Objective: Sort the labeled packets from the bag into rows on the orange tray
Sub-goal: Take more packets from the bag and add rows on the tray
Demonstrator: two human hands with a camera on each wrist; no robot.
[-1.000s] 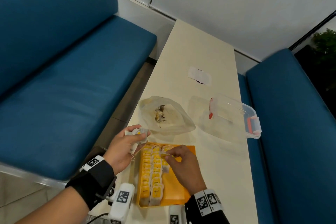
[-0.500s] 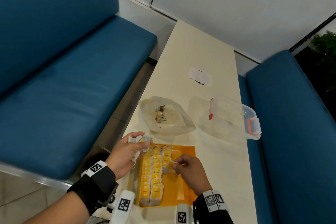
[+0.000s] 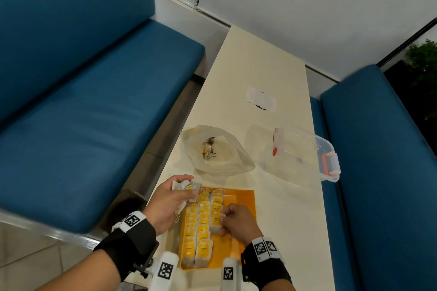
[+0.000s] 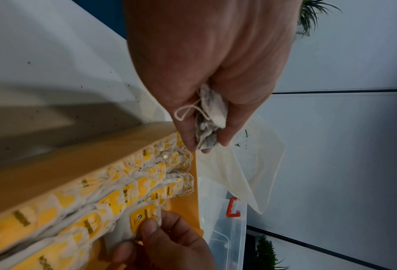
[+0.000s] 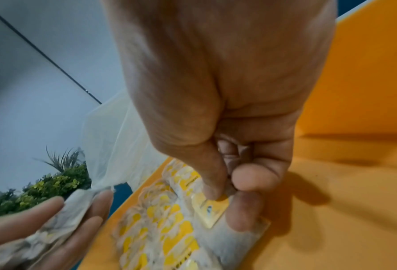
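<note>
- Booth setup: long pale table with blue benches on both sides, and me at the near end of it.
- Closest to me is the orange tray. Two full rows of yellow-labeled packets run down its left side, and a third row is started at the far end.
- My right hand is over that third row. Thumb and forefinger are pinching one packet by its yellow tag, with the pouch already touching the tray floor next to the second row.
- So I'd say I'm mid-placement, extending row three toward me.
- My left hand hangs just off the tray's far-left corner. Its fingers are curled round a crumpled bunch of spare packets with a string dangling.
- Next move, I reckon: set this one flat and squared against its neighbour, let go, then pull a single packet out of the left-hand bunch. The strings look tangle-prone, so that'll want care.
- Just past the tray is the bag. It looks nearly empty, only a small dark clump inside.
- Right of the bag sits a clear lidded box with red clips.
</note>
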